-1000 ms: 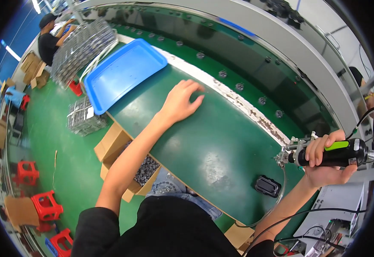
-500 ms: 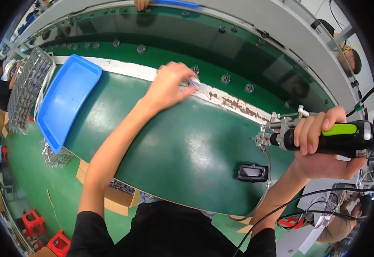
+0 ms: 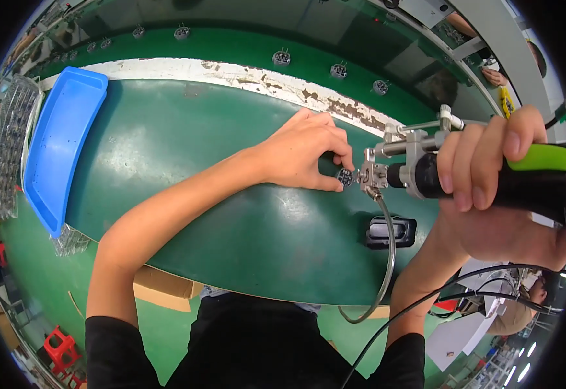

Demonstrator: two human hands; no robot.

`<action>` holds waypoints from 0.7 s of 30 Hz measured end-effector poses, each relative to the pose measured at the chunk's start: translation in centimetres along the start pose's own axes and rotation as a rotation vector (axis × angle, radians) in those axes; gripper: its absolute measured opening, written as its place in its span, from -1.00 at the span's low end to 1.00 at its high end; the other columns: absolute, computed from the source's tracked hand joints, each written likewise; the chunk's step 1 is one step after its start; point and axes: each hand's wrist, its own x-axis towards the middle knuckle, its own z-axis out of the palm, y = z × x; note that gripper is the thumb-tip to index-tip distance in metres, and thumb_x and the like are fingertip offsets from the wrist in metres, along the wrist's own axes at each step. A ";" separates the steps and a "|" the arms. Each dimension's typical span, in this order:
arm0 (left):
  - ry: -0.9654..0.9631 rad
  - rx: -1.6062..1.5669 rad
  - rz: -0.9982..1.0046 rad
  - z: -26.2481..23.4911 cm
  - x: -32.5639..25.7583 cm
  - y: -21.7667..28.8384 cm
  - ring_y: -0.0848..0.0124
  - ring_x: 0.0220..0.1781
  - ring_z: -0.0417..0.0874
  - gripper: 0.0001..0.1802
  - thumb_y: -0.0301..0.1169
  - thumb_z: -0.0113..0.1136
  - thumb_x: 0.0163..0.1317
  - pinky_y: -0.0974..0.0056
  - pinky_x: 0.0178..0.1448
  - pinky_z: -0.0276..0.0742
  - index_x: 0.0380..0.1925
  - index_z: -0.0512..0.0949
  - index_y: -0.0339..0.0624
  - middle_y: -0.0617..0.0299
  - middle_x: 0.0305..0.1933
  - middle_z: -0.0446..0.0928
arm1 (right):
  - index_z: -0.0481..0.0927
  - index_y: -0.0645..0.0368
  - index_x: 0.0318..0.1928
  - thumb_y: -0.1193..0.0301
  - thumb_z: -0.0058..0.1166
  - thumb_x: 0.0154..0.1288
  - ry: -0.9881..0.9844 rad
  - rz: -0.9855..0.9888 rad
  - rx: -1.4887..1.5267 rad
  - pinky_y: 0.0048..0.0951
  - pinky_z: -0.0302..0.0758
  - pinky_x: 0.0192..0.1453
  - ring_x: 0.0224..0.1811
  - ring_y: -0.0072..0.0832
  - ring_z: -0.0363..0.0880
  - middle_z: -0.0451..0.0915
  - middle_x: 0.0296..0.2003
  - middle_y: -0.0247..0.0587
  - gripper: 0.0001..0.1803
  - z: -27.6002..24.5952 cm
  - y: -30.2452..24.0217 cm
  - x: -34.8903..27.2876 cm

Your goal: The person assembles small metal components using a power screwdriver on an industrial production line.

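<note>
My left hand [image 3: 309,150] pinches a small round dark component with metal pins [image 3: 344,177] between thumb and fingers, just above the green worktable [image 3: 231,246]. Wrapped round a black and green power screwdriver [image 3: 428,175], my right hand [image 3: 490,188] holds the tool sideways, its tip toward my left. A metal screw-feeding head [image 3: 374,176] at the tool's front lies right beside the component; whether the two touch I cannot tell. From that head a clear hose [image 3: 390,259] curves down over the table edge. Below the tool sits a small black fixture [image 3: 391,231].
Beyond a worn white ledge [image 3: 257,76], several similar round components [image 3: 281,58] stand on a green conveyor belt [image 3: 231,48]. A blue tray [image 3: 66,142] lies at the left, beside stacked clear plastic trays [image 3: 12,142]. Black cables [image 3: 438,295] hang near my right forearm.
My left hand has come from the white ledge toward me and to the right, bringing the round component to the screwdriver's tip. The screwdriver has shifted slightly left and up in view.
</note>
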 end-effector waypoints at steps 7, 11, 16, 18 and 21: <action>0.000 -0.028 -0.039 0.2 0.1 0.3 0.34 0.05 0.46 -0.64 -0.20 0.59 0.03 0.17 0.27 0.20 -0.30 0.60 -0.06 0.42 -0.22 0.53 | 0.33 0.18 -0.06 -0.47 0.21 0.03 0.170 0.101 -0.037 -0.48 0.39 -0.37 -0.57 -0.55 0.41 0.43 -0.54 -0.40 -0.05 2.3 0.6 0.4; -0.015 -0.023 -0.062 0.3 0.1 0.3 0.34 0.05 0.47 -0.63 -0.20 0.59 0.04 0.17 0.29 0.20 -0.29 0.59 -0.07 0.42 -0.22 0.53 | 0.33 0.18 -0.06 -0.48 0.21 0.03 0.175 0.103 -0.044 -0.49 0.39 -0.37 -0.57 -0.56 0.41 0.43 -0.54 -0.40 -0.05 1.9 0.7 0.1; 0.011 -0.016 -0.037 0.3 0.2 0.1 0.33 0.08 0.48 -0.62 -0.20 0.59 0.03 0.15 0.32 0.21 -0.30 0.58 -0.08 0.40 -0.22 0.54 | 0.32 0.17 -0.06 -0.49 0.21 0.02 0.185 0.098 -0.052 -0.49 0.39 -0.37 -0.57 -0.57 0.41 0.42 -0.54 -0.41 -0.04 1.9 1.1 0.2; 0.007 -0.009 -0.041 0.4 0.2 0.1 0.32 0.08 0.48 -0.62 -0.20 0.59 0.03 0.15 0.32 0.21 -0.31 0.58 -0.09 0.40 -0.22 0.54 | 0.32 0.17 -0.06 -0.49 0.21 0.02 0.186 0.095 -0.055 -0.50 0.39 -0.37 -0.57 -0.57 0.41 0.42 -0.54 -0.41 -0.04 1.8 1.4 0.6; 0.010 0.000 -0.040 0.4 0.2 0.1 0.31 0.09 0.48 -0.61 -0.19 0.59 0.02 0.14 0.31 0.22 -0.32 0.57 -0.09 0.39 -0.22 0.54 | 0.32 0.17 -0.06 -0.49 0.21 0.02 0.183 0.091 -0.057 -0.50 0.39 -0.37 -0.57 -0.58 0.41 0.42 -0.53 -0.41 -0.04 2.0 1.6 0.7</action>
